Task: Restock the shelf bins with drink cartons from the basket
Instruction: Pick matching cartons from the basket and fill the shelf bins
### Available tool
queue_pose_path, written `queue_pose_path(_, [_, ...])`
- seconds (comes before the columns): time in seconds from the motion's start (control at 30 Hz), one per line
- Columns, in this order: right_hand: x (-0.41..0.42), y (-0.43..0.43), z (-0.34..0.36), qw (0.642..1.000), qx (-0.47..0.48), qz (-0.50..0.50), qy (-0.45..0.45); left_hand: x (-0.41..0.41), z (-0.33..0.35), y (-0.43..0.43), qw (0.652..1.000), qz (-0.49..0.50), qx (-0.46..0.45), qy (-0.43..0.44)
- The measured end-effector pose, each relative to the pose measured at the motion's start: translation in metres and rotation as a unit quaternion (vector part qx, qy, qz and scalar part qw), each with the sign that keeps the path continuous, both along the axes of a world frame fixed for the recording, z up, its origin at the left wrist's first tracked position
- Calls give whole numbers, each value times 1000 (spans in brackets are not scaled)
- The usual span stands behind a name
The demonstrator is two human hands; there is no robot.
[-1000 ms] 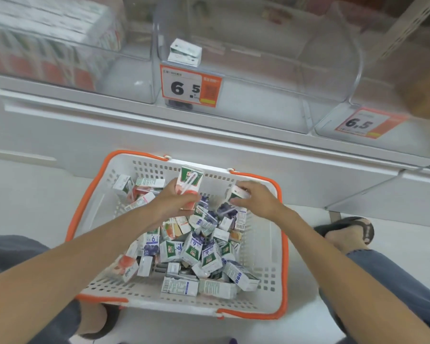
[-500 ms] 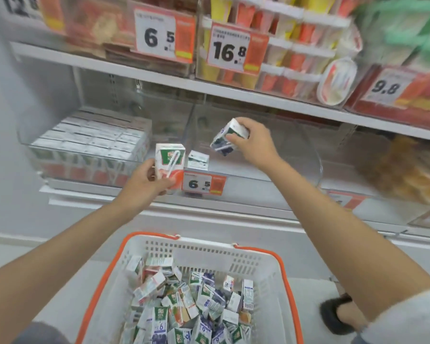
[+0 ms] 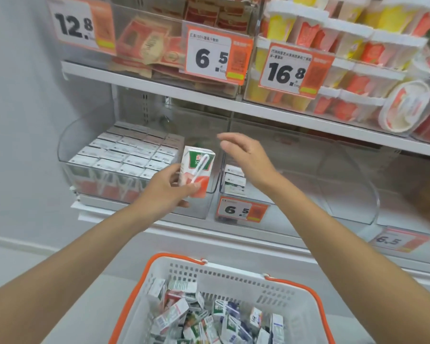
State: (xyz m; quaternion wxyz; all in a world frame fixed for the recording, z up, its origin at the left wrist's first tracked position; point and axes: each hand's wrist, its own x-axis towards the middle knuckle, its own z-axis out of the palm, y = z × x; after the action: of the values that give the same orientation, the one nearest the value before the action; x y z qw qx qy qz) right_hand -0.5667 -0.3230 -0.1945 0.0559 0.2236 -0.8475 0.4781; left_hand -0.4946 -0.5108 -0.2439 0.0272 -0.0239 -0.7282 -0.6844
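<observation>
Head view: placing step in hand. Left hand (image 3: 166, 187) grips one green-and-red drink carton (image 3: 197, 170), upright, straw side near, just in front of the right end of the left bin (image 3: 62, 147). Right hand (image 3: 246, 157) empty, fingers loosely spread, over the middle bin (image 3: 345, 199); a few cartons (image 3: 235, 180) sit in its near left corner.

Next move, probably: lift the carton over the clear front wall and set it in the gap right of the packed rows. Headroom is capped by the upper shelf (image 3: 283, 117); the divider wall is close on the right. Basket (image 3: 233, 271) below holds many more cartons.
</observation>
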Motion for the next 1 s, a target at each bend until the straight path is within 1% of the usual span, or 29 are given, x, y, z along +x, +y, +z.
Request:
queue_pose_path(0.03, [11,-10,7,998,7,61,-35,0,2,-2,1000,-1,-20,12])
queue_pose_path(0.07, [19,-20,12,992,40,104,-59,1,4,-5,999,0,-40,24])
queue_pose_path(0.1, [22,-28,15,988,75,123,-57,1,6,-9,997,6,-61,39])
queue_pose_path(0.13, [24,-35,20,988,98,117,-37,1,6,-16,994,19,-92,58])
queue_pose_path(0.17, [23,-40,24,990,107,94,-15,0,6,-24,985,43,-147,77])
queue_pose_path(0.2, [21,-44,26,992,112,64,2,-2,4,-35,966,75,-229,91])
queue_pose_path(0.27, [14,-52,26,988,152,1,40,-2,-3,-58,896,135,-411,101])
queue_pose_path(0.3, [11,-59,23,981,184,-17,52,-1,-8,-68,866,144,-469,98])
queue_pose_path(0.33, [9,-66,18,972,228,-24,52,1,-13,-76,851,137,-499,89])
queue_pose_path(0.37, [7,-73,12,961,273,-16,32,3,-18,-80,848,120,-511,79])
queue_pose_path(0.4, [6,-81,4,952,306,6,-11,6,-24,-83,849,101,-513,75])
queue_pose_path(0.43, [6,-87,-4,947,308,37,-81,9,-28,-85,852,89,-510,79])
queue_pose_path(0.47, [8,-90,-11,942,287,65,-164,11,-31,-85,856,83,-503,89])
queue_pose_path(0.5, [10,-92,-17,934,269,77,-223,15,-32,-84,861,85,-492,101])
queue_pose_path(0.53, [12,-92,-20,931,266,75,-240,18,-33,-82,863,98,-481,117])
queue_pose_path(0.57, [15,-90,-23,937,270,64,-211,21,-34,-78,860,118,-476,140])
queue_pose_path(0.6, [17,-88,-26,952,258,46,-155,25,-35,-73,856,137,-472,164])
queue_pose_path(0.63, [22,-86,-29,970,225,25,-88,29,-36,-67,856,149,-462,178])
queue_pose_path(0.67, [31,-84,-32,985,173,5,-22,34,-39,-61,864,147,-447,180])
queue_pose_path(0.7, [42,-80,-36,992,119,-15,38,39,-43,-54,877,131,-431,167])
queue_pose_path(0.73, [55,-75,-43,993,81,-30,79,43,-48,-47,892,103,-417,140])
queue_pose_path(0.77, [67,-69,-55,994,59,-37,90,47,-55,-39,907,70,-403,103])
queue_pose_path(0.8, [79,-61,-72,995,52,-32,75,51,-65,-32,919,35,-387,63])
queue_pose_path(0.83, [90,-51,-92,997,59,-25,40,55,-76,-25,925,2,-379,25])
queue_pose_path(0.9, [107,-24,-141,992,102,-13,-71,65,-102,-12,928,-48,-367,-36])
queue_pose_path(0.93, [115,-8,-169,982,133,-3,-133,69,-116,-6,929,-61,-360,-62])
queue_pose_path(1.0, [130,26,-226,949,199,18,-243,78,-143,3,932,-64,-335,-118])
